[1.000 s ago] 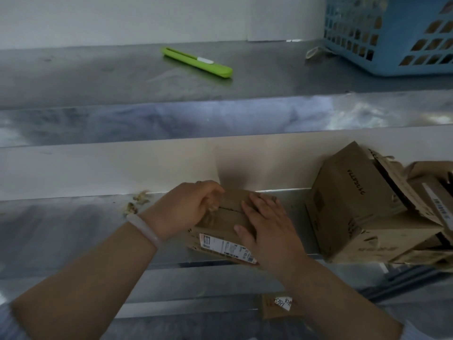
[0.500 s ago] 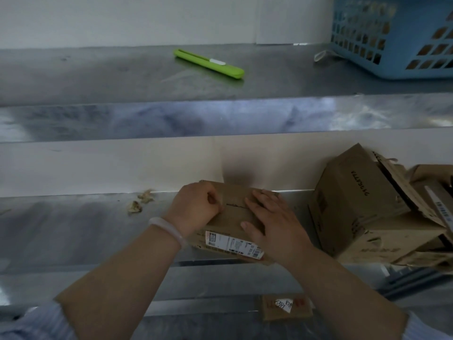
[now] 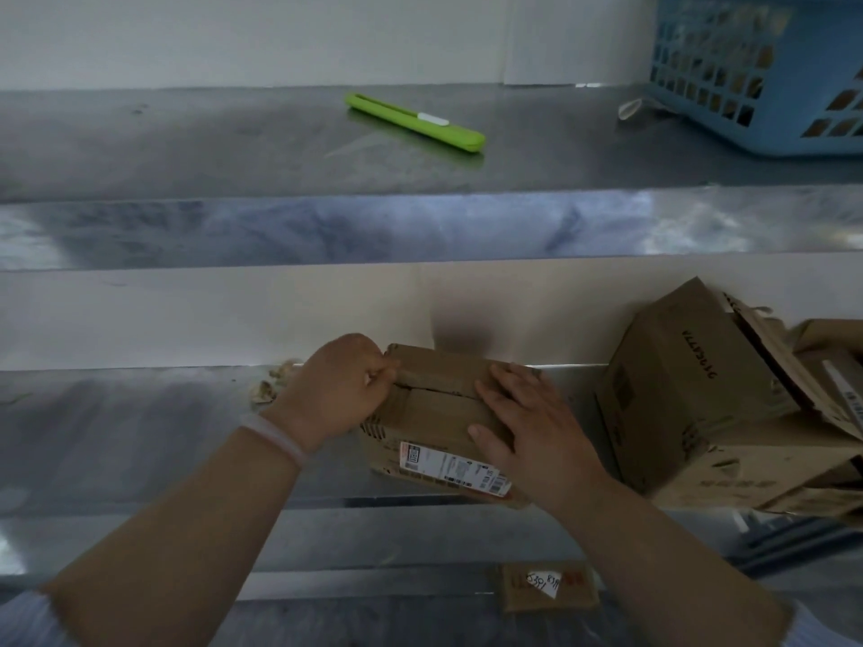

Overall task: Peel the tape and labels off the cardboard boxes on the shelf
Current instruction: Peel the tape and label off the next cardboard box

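Note:
A small brown cardboard box (image 3: 434,403) lies on the middle metal shelf (image 3: 140,436), with a white shipping label (image 3: 448,469) on its near side. My left hand (image 3: 336,389) is curled at the box's left top edge, fingertips pinching at the flap seam; whether tape is between them is hidden. My right hand (image 3: 527,422) lies flat with straight fingers on the right part of the box top, pressing it down.
A larger torn cardboard box (image 3: 691,394) and more torn cardboard stand right of the small box. Paper scraps (image 3: 271,385) lie to the left. On the upper shelf lie a green utility knife (image 3: 415,123) and a blue basket (image 3: 766,72). A labelled cardboard piece (image 3: 546,586) lies below.
My left hand has shifted slightly up along the box's left edge to the seam. The right hand has stayed flat on the box top.

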`<state>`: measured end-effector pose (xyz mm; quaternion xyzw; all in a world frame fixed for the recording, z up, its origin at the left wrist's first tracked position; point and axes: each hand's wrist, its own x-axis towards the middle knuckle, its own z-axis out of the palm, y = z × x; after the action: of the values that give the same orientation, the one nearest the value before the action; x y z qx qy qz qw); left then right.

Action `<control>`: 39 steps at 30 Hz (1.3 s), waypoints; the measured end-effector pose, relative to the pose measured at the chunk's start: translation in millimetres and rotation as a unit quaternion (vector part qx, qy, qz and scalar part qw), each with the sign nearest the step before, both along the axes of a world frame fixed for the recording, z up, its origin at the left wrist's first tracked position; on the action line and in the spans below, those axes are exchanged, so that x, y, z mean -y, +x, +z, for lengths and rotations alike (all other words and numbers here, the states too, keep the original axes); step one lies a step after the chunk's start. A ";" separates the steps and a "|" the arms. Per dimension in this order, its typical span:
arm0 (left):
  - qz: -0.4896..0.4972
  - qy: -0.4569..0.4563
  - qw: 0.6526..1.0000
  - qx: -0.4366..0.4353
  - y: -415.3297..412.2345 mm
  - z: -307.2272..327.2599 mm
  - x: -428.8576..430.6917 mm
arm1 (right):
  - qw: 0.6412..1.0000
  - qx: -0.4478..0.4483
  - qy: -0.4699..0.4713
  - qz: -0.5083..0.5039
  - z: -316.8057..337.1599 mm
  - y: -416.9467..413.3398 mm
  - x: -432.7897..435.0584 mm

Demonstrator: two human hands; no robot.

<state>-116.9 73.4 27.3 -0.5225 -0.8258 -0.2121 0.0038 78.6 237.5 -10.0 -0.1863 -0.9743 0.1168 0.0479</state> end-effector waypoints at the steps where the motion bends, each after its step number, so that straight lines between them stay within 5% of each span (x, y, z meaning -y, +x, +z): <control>1: 0.019 -0.010 0.999 0.039 -1.2 4.4 -1.1 | 1.000 -0.002 0.000 -0.001 -0.1 -0.2 0.5; 6: 0.157 -0.003 0.976 0.151 -8.4 -2.1 -5.3 | 1.000 -0.008 0.001 -0.004 -1.9 -0.4 -0.8; 13: 0.219 -0.005 0.946 0.241 -9.1 -8.5 -8.0 | 1.000 -0.019 -0.008 -0.004 -5.1 0.2 -2.5; 19: 0.302 0.157 0.825 0.450 -10.8 -20.4 -2.9 | 0.999 -0.035 -0.016 -0.009 -6.0 -0.8 -2.7; 25: 0.316 0.169 0.846 0.395 -10.3 -34.1 -1.3 | 0.999 -0.053 -0.014 -0.005 -8.2 -1.3 -3.5; 29: 0.349 0.161 0.818 0.428 -11.7 -43.5 1.0 | 0.998 -0.066 -0.009 -0.007 -9.4 -0.9 -2.1; 33: 0.291 0.093 0.924 0.231 -7.6 -41.8 1.3 | 0.997 -0.074 -0.011 -0.007 -11.4 -1.2 -1.6; 35: 0.262 0.068 0.942 0.198 -4.5 -39.3 0.9 | 0.997 -0.072 -0.010 -0.006 -11.9 -0.8 -2.8; 37: 0.246 0.061 0.929 0.269 -6.2 -41.2 4.5 | 0.997 -0.081 -0.012 -0.004 -11.7 -0.3 -3.5; 39: 0.242 0.130 0.852 0.445 -7.5 -39.2 11.0 | 0.997 -0.081 -0.011 0.000 -13.1 0.0 -4.4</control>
<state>-124.4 62.4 -11.9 -0.1503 -0.8046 -0.5197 -0.2448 78.6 241.9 -23.1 -0.1770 -0.9659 0.1424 0.1243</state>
